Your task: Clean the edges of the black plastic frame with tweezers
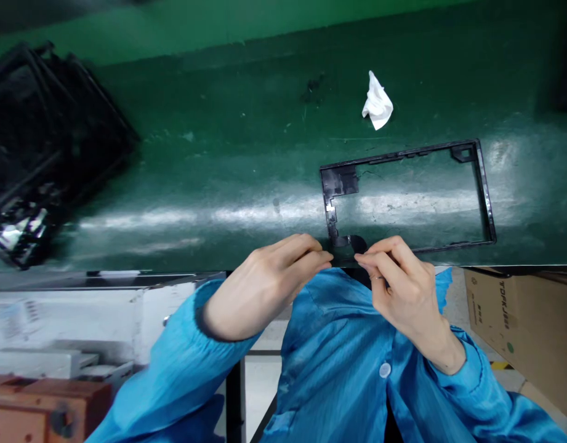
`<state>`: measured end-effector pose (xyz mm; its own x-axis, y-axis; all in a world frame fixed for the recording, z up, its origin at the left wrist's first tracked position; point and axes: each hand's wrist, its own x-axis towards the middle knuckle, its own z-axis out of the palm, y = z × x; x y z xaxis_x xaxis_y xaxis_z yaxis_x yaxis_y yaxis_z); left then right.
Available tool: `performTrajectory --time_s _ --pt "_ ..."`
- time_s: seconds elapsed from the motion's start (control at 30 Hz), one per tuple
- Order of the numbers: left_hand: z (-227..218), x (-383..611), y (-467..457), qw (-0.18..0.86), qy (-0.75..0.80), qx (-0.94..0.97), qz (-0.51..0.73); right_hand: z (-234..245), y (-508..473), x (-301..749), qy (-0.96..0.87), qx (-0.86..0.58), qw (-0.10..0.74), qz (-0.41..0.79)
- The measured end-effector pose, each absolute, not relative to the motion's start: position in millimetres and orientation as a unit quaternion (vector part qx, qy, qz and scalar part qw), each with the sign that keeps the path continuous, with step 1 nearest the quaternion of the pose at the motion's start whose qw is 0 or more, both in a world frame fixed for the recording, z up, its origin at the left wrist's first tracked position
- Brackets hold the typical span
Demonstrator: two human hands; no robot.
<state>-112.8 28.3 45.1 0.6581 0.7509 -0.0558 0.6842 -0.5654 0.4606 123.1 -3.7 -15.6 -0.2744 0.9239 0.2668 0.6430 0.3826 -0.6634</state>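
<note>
A black rectangular plastic frame [403, 154] lies at the near edge of the green table, slightly turned. My left hand [281, 267] is closed at its near left corner, fingertips pressed together; whatever they hold, if anything, is hidden. Just right of that corner, my right hand [401, 277] makes a pinch with thumb and index finger at the table edge. What sits in the pinch is too small to name. A small dark rounded piece [357, 243] shows right above these fingertips, by the frame's near side.
A crumpled white tissue [378, 103] lies beyond the frame on the green table [228, 154]. Several black frames [47, 123] are piled at the far left. Below the table stand an orange-brown box [43, 409] on the left and a cardboard box [527, 326] on the right.
</note>
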Motion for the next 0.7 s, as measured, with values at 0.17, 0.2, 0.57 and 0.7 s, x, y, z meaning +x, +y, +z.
performTrajectory --time_s 0.17,0.2,0.57,0.7 --pt "34 -112 33 0.232 0.382 0.891 0.074 -14 -4 123 -0.77 -0.509 0.319 0.214" --pt "35 -112 35 0.231 0.368 0.898 0.065 -14 -4 123 -0.77 -0.51 0.318 0.213" --pt "57 -87 66 0.184 0.272 0.939 -0.1 -13 -2 129 -0.781 -0.511 0.304 0.191" --pt "56 -72 69 0.174 0.233 0.951 -0.109 -11 4 144 -0.802 -0.502 0.289 0.148"
